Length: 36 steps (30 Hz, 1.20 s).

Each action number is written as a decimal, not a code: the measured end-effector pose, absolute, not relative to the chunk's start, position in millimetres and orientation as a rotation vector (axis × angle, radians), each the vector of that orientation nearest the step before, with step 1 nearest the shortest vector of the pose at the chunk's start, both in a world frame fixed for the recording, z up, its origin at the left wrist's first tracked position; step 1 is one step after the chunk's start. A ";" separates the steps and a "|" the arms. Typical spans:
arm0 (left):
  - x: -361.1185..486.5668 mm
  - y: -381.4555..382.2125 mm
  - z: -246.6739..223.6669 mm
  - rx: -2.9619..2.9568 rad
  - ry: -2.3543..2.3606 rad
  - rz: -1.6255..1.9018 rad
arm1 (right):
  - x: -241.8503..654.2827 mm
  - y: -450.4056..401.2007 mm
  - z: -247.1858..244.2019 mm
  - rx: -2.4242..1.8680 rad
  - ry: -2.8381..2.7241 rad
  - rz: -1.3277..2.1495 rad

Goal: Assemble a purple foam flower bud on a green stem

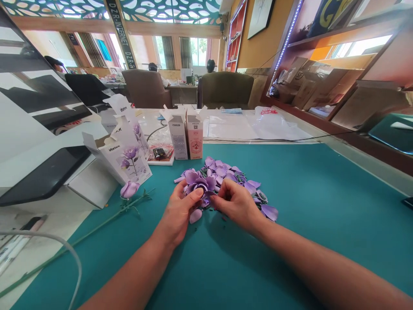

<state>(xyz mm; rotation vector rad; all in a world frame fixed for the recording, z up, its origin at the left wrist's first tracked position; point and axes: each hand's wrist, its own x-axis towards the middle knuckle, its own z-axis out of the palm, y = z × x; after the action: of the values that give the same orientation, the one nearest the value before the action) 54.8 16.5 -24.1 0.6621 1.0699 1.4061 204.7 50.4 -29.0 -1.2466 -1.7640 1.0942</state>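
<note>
My left hand (180, 212) is closed around a purple toy flower (200, 181), its thumb pressed into the middle of the petals. At the flower's right edge my right hand (237, 202) pinches a purple petal (210, 194) between thumb and forefinger; whether that petal is joined to the flower I cannot tell. Behind both hands lies a pile of loose purple petals and dark green pieces (222, 168). One pale petal (195, 216) rests on the mat just below the flower. Small dark bits are scattered near it.
A teal mat (309, 206) covers the desk. To the left lies a long-stemmed purple rose (130, 189) beside opened white flower boxes (129, 159). Two upright cartons (185, 135) stand behind the pile. Farther left are a black tablet-like device (48, 172) and a grey cable (75, 258).
</note>
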 end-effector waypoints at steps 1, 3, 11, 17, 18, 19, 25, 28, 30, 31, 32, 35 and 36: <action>55.2 16.5 -23.4 0.655 1.075 1.406 | 204.6 50.6 -28.9 -1.247 -1.766 1.084; 56.1 16.8 -22.0 0.651 1.075 1.403 | 204.5 51.0 -28.8 -1.247 -1.770 1.076; 57.2 16.2 -18.5 0.656 1.062 1.381 | 203.4 53.0 -28.6 -1.229 -1.760 1.089; 58.1 16.8 -21.5 0.652 1.073 1.404 | 201.5 53.1 -29.8 -1.251 -1.735 1.090; 58.2 16.9 -22.4 0.657 1.083 1.402 | 201.3 53.2 -29.7 -1.249 -1.732 1.085; 58.1 16.9 -23.2 0.664 1.092 1.397 | 201.1 53.4 -29.5 -1.248 -1.730 1.081; 58.6 15.6 -25.8 0.695 1.145 1.398 | 200.0 53.9 -28.4 -1.255 -1.702 1.104; 59.5 14.5 -25.7 0.697 1.177 1.386 | 199.3 54.5 -30.1 -1.244 -1.686 1.135; 59.9 13.9 -25.9 0.703 1.195 1.378 | 199.0 54.8 -31.1 -1.241 -1.683 1.142; 59.9 13.7 -26.2 0.710 1.203 1.375 | 199.0 54.8 -31.2 -1.242 -1.682 1.141; 59.8 13.6 -26.5 0.720 1.210 1.370 | 199.1 54.7 -31.0 -1.245 -1.681 1.143; 59.3 13.3 -27.7 0.749 1.219 1.364 | 199.4 53.8 -29.4 -1.256 -1.667 1.158; 59.2 13.3 -28.0 0.756 1.223 1.361 | 199.6 53.5 -28.9 -1.255 -1.662 1.168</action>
<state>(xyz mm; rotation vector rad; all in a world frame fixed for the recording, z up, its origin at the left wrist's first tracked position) 59.2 13.3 -28.0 0.7559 1.2225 1.3611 199.6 53.5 -28.9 -1.2546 -1.6616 1.1676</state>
